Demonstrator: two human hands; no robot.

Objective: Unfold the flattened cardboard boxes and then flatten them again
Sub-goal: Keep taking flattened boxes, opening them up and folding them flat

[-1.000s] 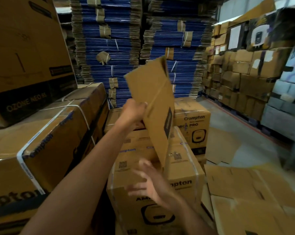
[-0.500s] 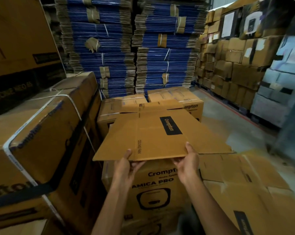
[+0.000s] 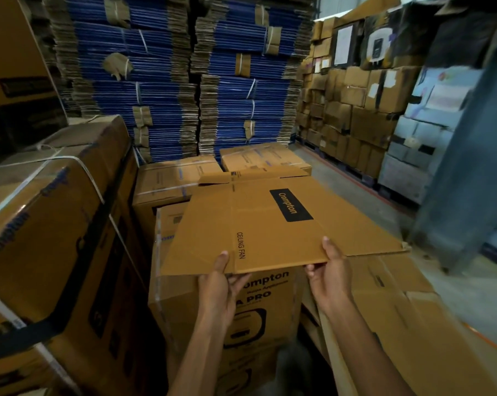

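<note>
Fingers point(image 3: 223, 259) of both hands pinch the near edge of a flattened brown cardboard box point(image 3: 270, 224) printed "Crompton" and "CEILING FAN", thumbs on top and the other fingers curled beneath. The left hand point(image 3: 217, 281) grips close to the printed crease; the right hand point(image 3: 331, 277) grips the near right corner of the middle panel. The box is held almost level, flat and unopened, above a sealed brown carton point(image 3: 201, 298), its far flaps reaching toward more sealed cartons further back. Loose flat brown cardboard sheets point(image 3: 398, 304) lie low at the right. A large strapped brown carton point(image 3: 55, 224) stands at the left, and bundled stacks of blue-edged flat cartons point(image 3: 161, 81) rise along the far wall.

The opening step appears not yet begun. With both grips on one edge, the long panel hangs out unsupported; it could sag or slip free if either pinch loosens. Pulling the layers apart off the crease lines risks buckling a panel or tearing a flap. The tight stacks at left and far leave little room, so a swinging flap could catch on the neighbouring cartons.
</note>
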